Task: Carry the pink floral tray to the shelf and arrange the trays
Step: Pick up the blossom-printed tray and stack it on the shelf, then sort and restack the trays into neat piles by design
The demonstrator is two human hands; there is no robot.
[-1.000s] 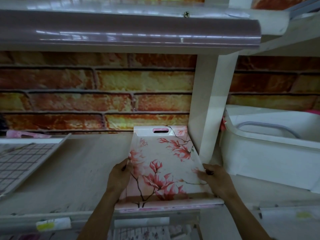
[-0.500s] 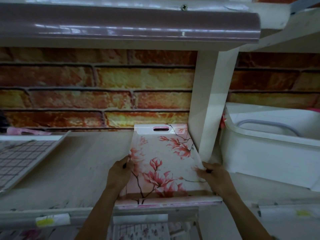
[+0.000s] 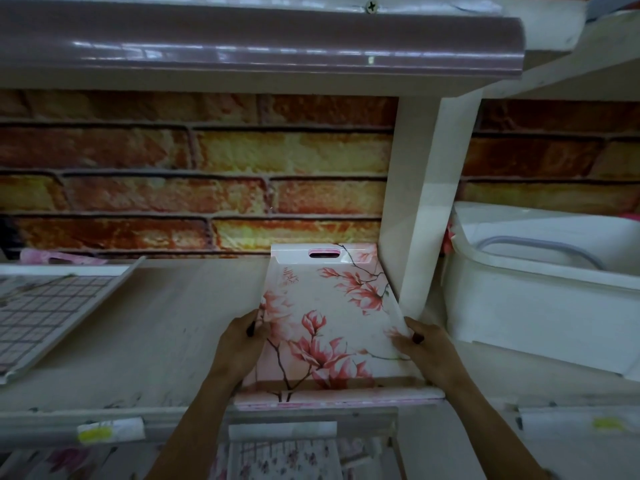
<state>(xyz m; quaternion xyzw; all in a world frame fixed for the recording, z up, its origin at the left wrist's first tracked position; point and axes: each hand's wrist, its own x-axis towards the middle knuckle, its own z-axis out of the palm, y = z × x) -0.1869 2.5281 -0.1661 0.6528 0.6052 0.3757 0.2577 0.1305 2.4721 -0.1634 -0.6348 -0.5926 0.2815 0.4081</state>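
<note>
Along the right end of the pale wooden shelf board [image 3: 138, 341], tight beside the white upright post [image 3: 422, 209], lies the rectangular pink floral plastic tray [image 3: 329, 323]. Its far end, with the slot handle, sits at the shelf's back edge by the brick-patterned wall [image 3: 207, 168], and its near rim juts a little past the front edge. The left hand [image 3: 239, 348] grips the left long rim with the thumb hooked over the top. The right hand [image 3: 426, 355] grips the right long rim the same way, close to the foot of the post.

As I judge it, the overhang is the main risk: let go as it lies, the tray could be knocked or tipped off the front edge onto the floral-print trays [image 3: 277, 459] stored below. A sideways shove to the right might trap the right hand's fingers against the post. A hard push inward looks blocked by the wall, so the tray could ride up or skew. At the shelf's left end a white grid-patterned tray [image 3: 52, 306] sits tilted and could slide if nudged during arranging.

A small pink script mark [image 3: 291, 275] near the tray's far left corner is too small to read. The yellow-and-white label strip [image 3: 110, 431] on the shelf's front edge is blurred, so no brand is legible
</note>
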